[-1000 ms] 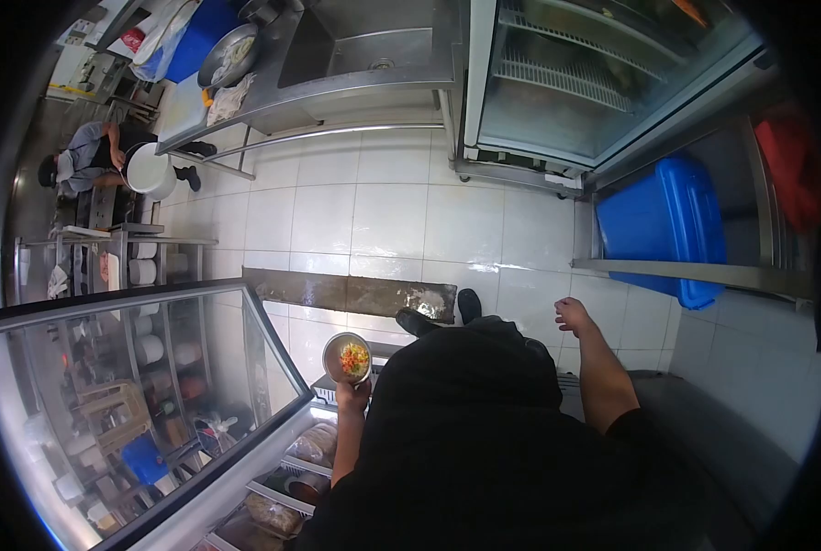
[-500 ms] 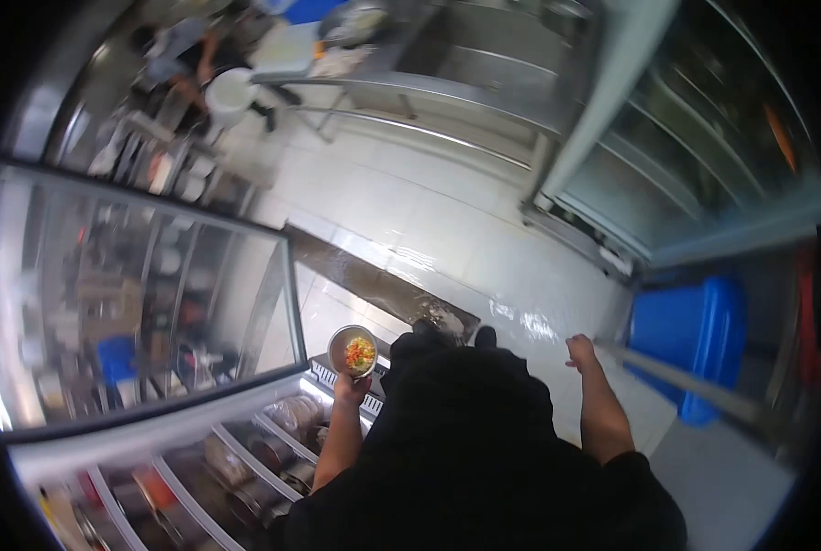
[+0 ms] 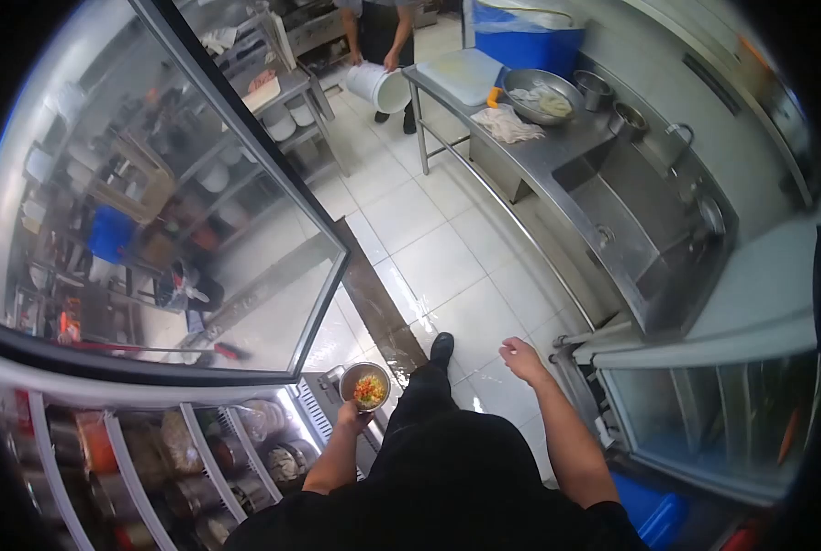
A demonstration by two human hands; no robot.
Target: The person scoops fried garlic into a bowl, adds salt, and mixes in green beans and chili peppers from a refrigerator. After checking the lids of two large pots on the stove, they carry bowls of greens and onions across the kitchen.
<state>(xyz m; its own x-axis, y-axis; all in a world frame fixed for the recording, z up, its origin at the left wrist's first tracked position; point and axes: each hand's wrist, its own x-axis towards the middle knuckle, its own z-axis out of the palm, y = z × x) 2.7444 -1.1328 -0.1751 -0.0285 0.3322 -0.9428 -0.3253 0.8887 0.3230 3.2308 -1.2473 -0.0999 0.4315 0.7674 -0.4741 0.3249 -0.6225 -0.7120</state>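
Observation:
A round metal bowl [image 3: 345, 378] of chopped red, yellow and green food [image 3: 370, 390] is in my left hand [image 3: 353, 419], low in front of me. My fingers grip its near side and are partly hidden beneath it. Just left of this hand stands an upright fridge with shelves [image 3: 190, 459] of wrapped food and metal containers, its glass door [image 3: 273, 303] swung open. Out to my right, over the tiled floor, my right hand [image 3: 523, 359] holds nothing, its fingers apart and slightly bent.
A steel sink counter [image 3: 557, 156] runs along the right, bearing a large metal bowl [image 3: 552, 112], a cloth [image 3: 509, 125] and pots. Ahead, another person [image 3: 381, 37] holds a white bucket [image 3: 374, 87]. A second glass-doored fridge [image 3: 704, 422] is at lower right. The floor [image 3: 447, 248] looks wet.
My view has turned right, bringing the sink counter and the other person further into sight. One foot has stepped forward. The bowl stays in my left hand; my right hand's fingers have loosened.

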